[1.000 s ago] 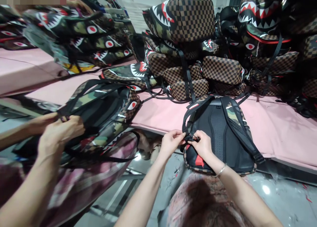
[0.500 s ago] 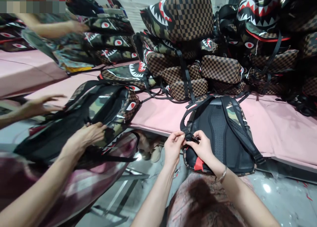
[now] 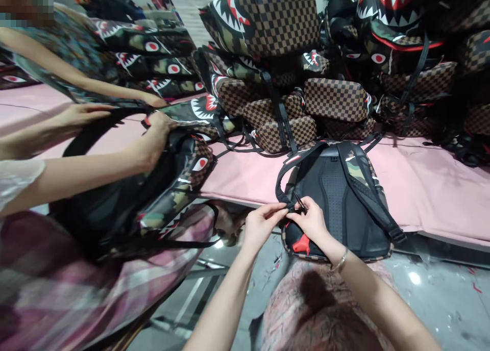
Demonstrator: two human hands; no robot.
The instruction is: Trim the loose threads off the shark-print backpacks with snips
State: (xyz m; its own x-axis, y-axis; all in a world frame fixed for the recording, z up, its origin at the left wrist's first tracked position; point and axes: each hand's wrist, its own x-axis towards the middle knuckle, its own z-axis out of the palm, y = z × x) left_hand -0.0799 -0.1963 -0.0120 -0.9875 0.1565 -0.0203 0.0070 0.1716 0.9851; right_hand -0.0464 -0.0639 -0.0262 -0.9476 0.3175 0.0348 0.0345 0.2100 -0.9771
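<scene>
A backpack with a black padded back and checkered edges lies back side up in front of me, its lower end over the table edge. My left hand pinches the black shoulder strap near its lower end. Close against it, my right hand has thumb and finger closed at the same strap. A thin dark pronged tool sticks up from my right fingers; its exact kind is unclear. Just under that hand is a red piece at the bag's lower corner.
At left, a co-worker's hands handle another open backpack. Another person's arm reaches in behind. Checkered shark-face backpacks are piled along the back of the pink-covered table. Loose straps hang from the pile.
My hands stay at the strap, with the fingers slightly shifted. The co-worker at left has raised both hands and lifted part of the other backpack. The person behind has reached forward.
</scene>
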